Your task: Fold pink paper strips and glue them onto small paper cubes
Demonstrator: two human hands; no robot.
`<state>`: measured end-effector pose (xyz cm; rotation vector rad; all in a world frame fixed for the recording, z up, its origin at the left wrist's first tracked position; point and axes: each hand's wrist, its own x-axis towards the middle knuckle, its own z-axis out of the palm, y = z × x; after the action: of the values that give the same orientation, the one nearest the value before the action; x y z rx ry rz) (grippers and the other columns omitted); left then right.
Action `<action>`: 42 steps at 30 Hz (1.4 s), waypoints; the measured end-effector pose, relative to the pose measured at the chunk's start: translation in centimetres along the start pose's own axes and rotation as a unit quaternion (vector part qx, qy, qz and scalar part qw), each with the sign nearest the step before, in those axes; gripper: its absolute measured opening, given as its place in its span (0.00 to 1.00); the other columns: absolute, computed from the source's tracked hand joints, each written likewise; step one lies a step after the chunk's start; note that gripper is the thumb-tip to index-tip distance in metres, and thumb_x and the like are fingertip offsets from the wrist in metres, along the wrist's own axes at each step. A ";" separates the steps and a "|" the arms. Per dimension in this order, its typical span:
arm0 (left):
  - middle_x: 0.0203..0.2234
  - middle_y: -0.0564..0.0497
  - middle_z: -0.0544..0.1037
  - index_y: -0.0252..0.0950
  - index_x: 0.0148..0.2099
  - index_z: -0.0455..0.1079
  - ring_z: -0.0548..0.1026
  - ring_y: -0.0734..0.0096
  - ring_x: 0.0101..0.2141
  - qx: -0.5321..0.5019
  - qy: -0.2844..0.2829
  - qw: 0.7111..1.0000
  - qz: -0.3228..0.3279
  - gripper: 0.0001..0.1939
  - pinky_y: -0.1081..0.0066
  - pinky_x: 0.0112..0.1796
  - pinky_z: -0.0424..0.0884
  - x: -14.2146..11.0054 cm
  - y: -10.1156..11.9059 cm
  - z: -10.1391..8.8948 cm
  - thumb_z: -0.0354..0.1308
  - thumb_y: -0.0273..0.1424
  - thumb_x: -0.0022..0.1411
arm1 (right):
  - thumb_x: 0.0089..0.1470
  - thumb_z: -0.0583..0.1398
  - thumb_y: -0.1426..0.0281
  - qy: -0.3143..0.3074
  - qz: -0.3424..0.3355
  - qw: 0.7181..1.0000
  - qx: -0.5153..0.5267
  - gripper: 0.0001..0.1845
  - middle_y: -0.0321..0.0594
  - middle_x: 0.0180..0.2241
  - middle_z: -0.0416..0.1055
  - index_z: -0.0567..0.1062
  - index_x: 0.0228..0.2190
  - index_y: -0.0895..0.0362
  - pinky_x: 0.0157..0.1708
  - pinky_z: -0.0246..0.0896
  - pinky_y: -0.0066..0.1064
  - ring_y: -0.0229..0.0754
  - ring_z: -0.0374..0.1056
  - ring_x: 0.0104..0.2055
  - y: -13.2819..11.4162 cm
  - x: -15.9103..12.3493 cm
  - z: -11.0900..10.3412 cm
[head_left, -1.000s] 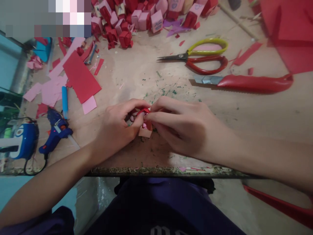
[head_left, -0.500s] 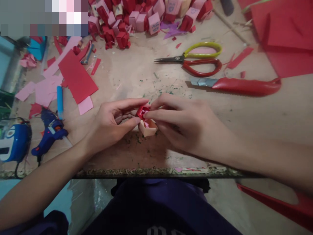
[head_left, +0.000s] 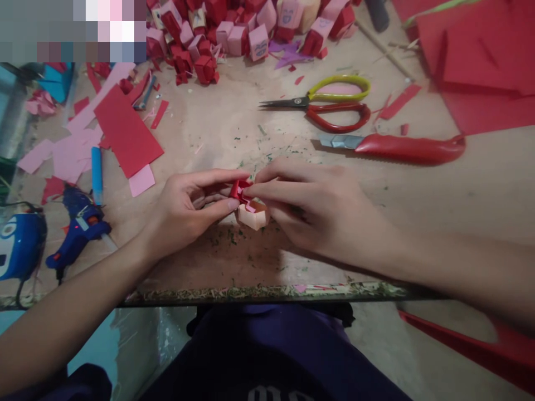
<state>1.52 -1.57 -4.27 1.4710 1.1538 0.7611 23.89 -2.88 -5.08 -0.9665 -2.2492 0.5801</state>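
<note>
Between my hands, low over the table, is a small folded paper box figure: a red paper box (head_left: 237, 189) joined to a cream paper box (head_left: 253, 218), with a pink paper strip (head_left: 250, 206) inside and between them. My left hand (head_left: 190, 206) grips the red part at its left side, thumb below and fingers above. My right hand (head_left: 311, 203) reaches in from the right, its index fingertip at the red box's opening and the other fingers curled by the cream box. Those curled fingertips are partly hidden.
Yellow-and-red scissors (head_left: 317, 103) and a red-handled cutter knife (head_left: 393, 147) lie beyond my right hand. At left are a blue glue gun (head_left: 79, 231), a blue tape dispenser (head_left: 23, 245) and red card (head_left: 127, 131). Several folded paper boxes (head_left: 238, 39) crowd the back; red sheets (head_left: 480, 67) lie at right.
My right index finger has shifted slightly at the red box, and the pink strip shows more plainly. The whole view has slid a little; both hands keep nearly the same pose.
</note>
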 end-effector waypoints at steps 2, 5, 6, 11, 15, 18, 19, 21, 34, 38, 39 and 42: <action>0.46 0.51 0.86 0.42 0.50 0.83 0.85 0.61 0.45 0.003 0.005 1.000 0.003 0.19 0.64 0.50 0.83 0.0 -0.1 0.0 0.69 0.21 0.58 | 0.62 0.57 0.76 -0.006 0.006 1.000 -0.012 0.13 0.42 0.46 0.78 0.82 0.39 0.57 0.31 0.57 0.31 0.37 0.70 0.33 -0.1 -0.1 0.1; 0.47 0.51 0.86 0.42 0.51 0.83 0.85 0.60 0.46 0.016 0.011 1.000 0.004 0.19 0.65 0.50 0.83 0.0 -0.2 0.0 0.70 0.23 0.58 | 0.64 0.55 0.75 -0.019 0.019 0.999 -0.046 0.15 0.42 0.47 0.77 0.83 0.40 0.56 0.30 0.55 0.31 0.37 0.70 0.33 -0.3 -0.1 0.1; 0.47 0.51 0.86 0.43 0.51 0.83 0.85 0.60 0.46 0.021 0.013 1.000 0.005 0.19 0.65 0.50 0.83 -0.1 -0.2 0.0 0.71 0.23 0.58 | 0.65 0.55 0.74 -0.024 0.020 0.998 -0.061 0.15 0.41 0.47 0.77 0.83 0.40 0.55 0.29 0.53 0.31 0.37 0.69 0.33 -0.4 -0.2 0.1; 0.46 0.52 0.86 0.45 0.52 0.83 0.85 0.60 0.46 0.040 0.013 0.999 0.017 0.20 0.67 0.51 0.82 -0.1 -0.4 0.0 0.71 0.23 0.58 | 0.65 0.55 0.72 -0.057 0.017 0.991 -0.123 0.16 0.41 0.45 0.76 0.83 0.41 0.54 0.27 0.44 0.32 0.36 0.63 0.29 -0.7 -0.1 -0.1; 0.49 0.54 0.85 0.48 0.52 0.82 0.84 0.60 0.49 0.061 0.005 0.997 0.044 0.20 0.66 0.53 0.81 -0.1 -0.5 0.1 0.71 0.24 0.59 | 0.65 0.55 0.73 -0.070 0.017 0.986 -0.149 0.16 0.42 0.43 0.76 0.83 0.40 0.55 0.27 0.41 0.33 0.35 0.60 0.27 -0.8 0.2 -0.4; 0.49 0.55 0.85 0.49 0.53 0.82 0.84 0.59 0.49 0.072 0.001 0.996 0.050 0.21 0.64 0.54 0.81 -0.1 -0.5 0.1 0.70 0.24 0.59 | 0.64 0.55 0.72 -0.081 0.019 0.984 -0.157 0.16 0.42 0.43 0.76 0.83 0.39 0.55 0.26 0.40 0.33 0.35 0.59 0.26 -0.8 0.3 -0.5; 0.49 0.55 0.85 0.49 0.53 0.82 0.84 0.59 0.49 0.072 -0.001 0.996 0.049 0.21 0.64 0.54 0.81 -0.1 -0.5 0.2 0.70 0.24 0.59 | 0.64 0.55 0.73 -0.082 0.019 0.984 -0.160 0.15 0.42 0.43 0.76 0.83 0.38 0.55 0.26 0.40 0.34 0.35 0.58 0.26 -0.8 0.3 -0.5; 0.49 0.55 0.85 0.49 0.53 0.82 0.84 0.58 0.49 0.066 -0.001 0.997 0.043 0.21 0.62 0.54 0.82 0.0 -0.4 0.2 0.70 0.24 0.59 | 0.62 0.56 0.74 -0.086 0.020 0.983 -0.161 0.14 0.41 0.42 0.75 0.83 0.37 0.54 0.26 0.40 0.34 0.35 0.57 0.25 -0.8 0.3 -0.5; 0.43 0.49 0.87 0.42 0.52 0.76 0.86 0.63 0.40 -0.102 0.002 0.994 -0.040 0.22 0.73 0.38 0.83 0.1 0.3 -0.5 0.74 0.25 0.55 | 0.61 0.56 0.76 -0.051 0.013 0.994 -0.101 0.15 0.41 0.46 0.75 0.83 0.41 0.54 0.28 0.49 0.32 0.34 0.61 0.27 -0.3 0.4 -1.0; 0.33 0.51 0.87 0.38 0.41 0.74 0.86 0.67 0.31 -0.181 0.029 0.982 -0.057 0.17 0.75 0.33 0.82 0.5 0.0 -0.8 0.77 0.27 0.52 | 0.63 0.54 0.77 -0.014 0.004 0.999 -0.043 0.19 0.43 0.47 0.75 0.82 0.45 0.55 0.32 0.55 0.31 0.37 0.66 0.32 -0.3 0.4 -1.0; 0.30 0.52 0.86 0.37 0.39 0.74 0.85 0.68 0.29 -0.185 0.035 0.981 -0.054 0.16 0.75 0.32 0.81 0.6 -0.1 -0.8 0.77 0.28 0.52 | 0.63 0.53 0.78 -0.010 0.003 0.999 -0.030 0.19 0.43 0.47 0.75 0.82 0.46 0.55 0.33 0.57 0.31 0.38 0.68 0.33 -0.3 0.4 -1.0; 0.21 0.55 0.82 0.36 0.35 0.77 0.81 0.71 0.22 -0.180 0.064 0.981 -0.042 0.13 0.76 0.26 0.79 0.8 -0.7 -0.6 0.78 0.32 0.51 | 0.63 0.54 0.78 -0.014 0.000 1.000 0.000 0.20 0.44 0.47 0.76 0.81 0.49 0.56 0.38 0.61 0.33 0.41 0.71 0.38 -0.4 0.4 -0.7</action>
<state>1.09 -0.59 -4.90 1.0792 1.0987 0.9604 24.02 -2.75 -4.19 -0.9652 -2.2731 0.5971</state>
